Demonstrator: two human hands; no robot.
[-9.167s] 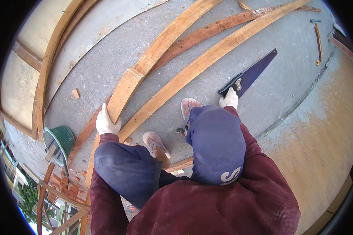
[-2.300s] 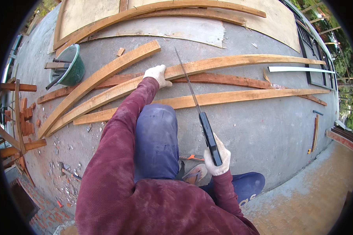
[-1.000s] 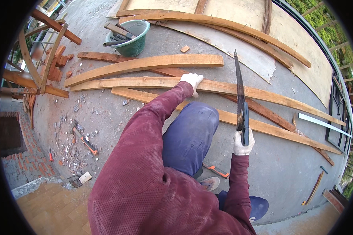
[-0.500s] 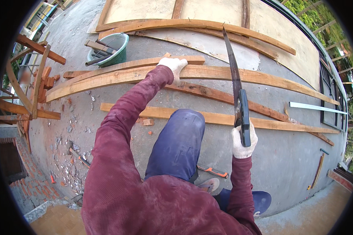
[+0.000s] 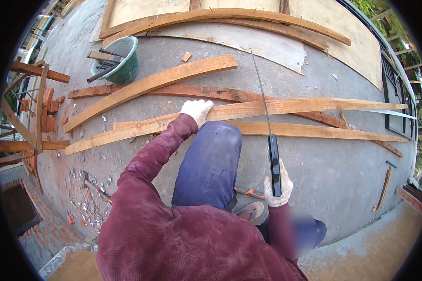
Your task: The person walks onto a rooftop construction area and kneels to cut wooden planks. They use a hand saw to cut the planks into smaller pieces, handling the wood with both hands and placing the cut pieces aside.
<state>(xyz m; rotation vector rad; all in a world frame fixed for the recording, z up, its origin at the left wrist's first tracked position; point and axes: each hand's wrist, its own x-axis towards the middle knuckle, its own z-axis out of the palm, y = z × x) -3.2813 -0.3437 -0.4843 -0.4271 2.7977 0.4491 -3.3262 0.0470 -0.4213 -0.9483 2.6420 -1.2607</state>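
Note:
My gloved left hand (image 5: 197, 111) is closed over a long light-brown wooden plank (image 5: 246, 109), just beyond my raised knee. In my gloved right hand (image 5: 280, 186) is a handsaw (image 5: 273, 159) with a black handle. Its thin blade points away from me and crosses over the held plank in the picture; whether it touches the wood I cannot tell. Closer to me, a second plank (image 5: 323, 131) lies partly behind my knee. Beyond my left hand, a shorter thick plank (image 5: 154, 79) rests across a reddish-brown beam (image 5: 187, 89).
A green bucket (image 5: 128, 68) of tools stands at the far left, with a small wood block (image 5: 186, 56) to its right. A hammer (image 5: 97, 190) lies among rubble on the left. An orange-and-black tool (image 5: 249, 192) is by my foot. Framed boards (image 5: 351, 61) lie at the back.
My left hand has drawn the long plank toward me, away from the shorter plank. My right hand has lowered the saw nearer to me and to the left, turning its blade edge-on.

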